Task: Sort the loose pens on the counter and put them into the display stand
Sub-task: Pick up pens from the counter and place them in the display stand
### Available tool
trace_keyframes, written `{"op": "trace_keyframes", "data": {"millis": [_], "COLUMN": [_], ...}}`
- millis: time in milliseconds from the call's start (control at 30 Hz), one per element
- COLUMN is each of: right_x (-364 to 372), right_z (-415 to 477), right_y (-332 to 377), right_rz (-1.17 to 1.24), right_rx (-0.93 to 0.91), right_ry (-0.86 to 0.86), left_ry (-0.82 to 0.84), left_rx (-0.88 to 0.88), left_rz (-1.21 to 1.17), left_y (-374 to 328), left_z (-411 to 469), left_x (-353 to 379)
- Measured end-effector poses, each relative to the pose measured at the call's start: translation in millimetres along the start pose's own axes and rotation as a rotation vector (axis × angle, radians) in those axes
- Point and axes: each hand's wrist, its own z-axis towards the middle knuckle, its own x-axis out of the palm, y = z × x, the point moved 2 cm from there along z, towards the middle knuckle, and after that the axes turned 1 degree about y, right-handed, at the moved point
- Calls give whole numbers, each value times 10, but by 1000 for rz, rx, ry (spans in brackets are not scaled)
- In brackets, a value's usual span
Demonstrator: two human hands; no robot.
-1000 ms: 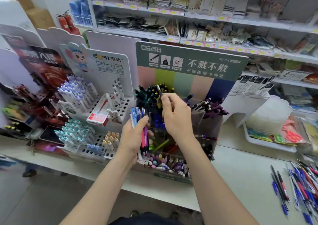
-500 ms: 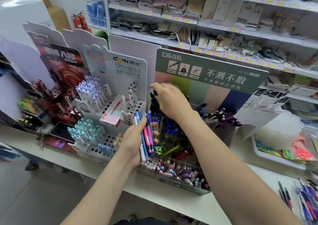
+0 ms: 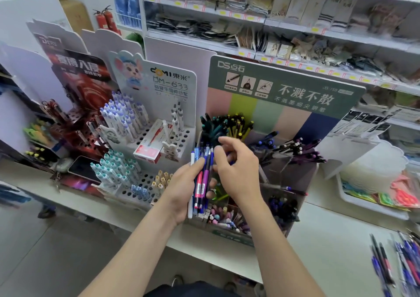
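Observation:
My left hand (image 3: 181, 192) grips a bundle of pens (image 3: 203, 178), blue, pink, purple and white, held upright in front of the display stand (image 3: 284, 87) with the green header. My right hand (image 3: 238, 169) hovers beside the tops of the bundle, fingers loosely curled, thumb close to the blue pen, holding nothing that I can see. Behind it, dark green and yellow pens (image 3: 227, 126) stand in the stand's back left compartment. Several loose pens (image 3: 404, 258) lie on the counter (image 3: 329, 240) at the far right.
A white peg-hole pen stand (image 3: 168, 85) with a red box (image 3: 150, 144) sits left of the green one, a red stand (image 3: 75, 87) further left. A phone (image 3: 83, 168) lies by them. A white tray (image 3: 368, 206) stands at the right. Shelves run behind.
My right hand has come back down from the stand's back left compartment to the tops of the bundle in my left hand. The view has shifted left and down.

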Motion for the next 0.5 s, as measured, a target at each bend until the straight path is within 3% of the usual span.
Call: {"op": "trace_keyframes", "data": {"millis": [133,233,367,500], "right_x": [-149,-297,-400,-448], "right_z": [-213,-286,-360,-451], "right_y": [-93,-139,-263,-414], "right_rz": [368,595,581,502], "right_rx": [423,605,695,544], "right_ry": [168,180,66,63], "left_ry": [212,276,336,394], "left_rx": [-76,-133,-229,-313], "left_rz": [134,201,242,233], "left_y": [78,145,247,317], "left_z": [-53,-72,-75,-34], "left_x": [113,162,227,250]}}
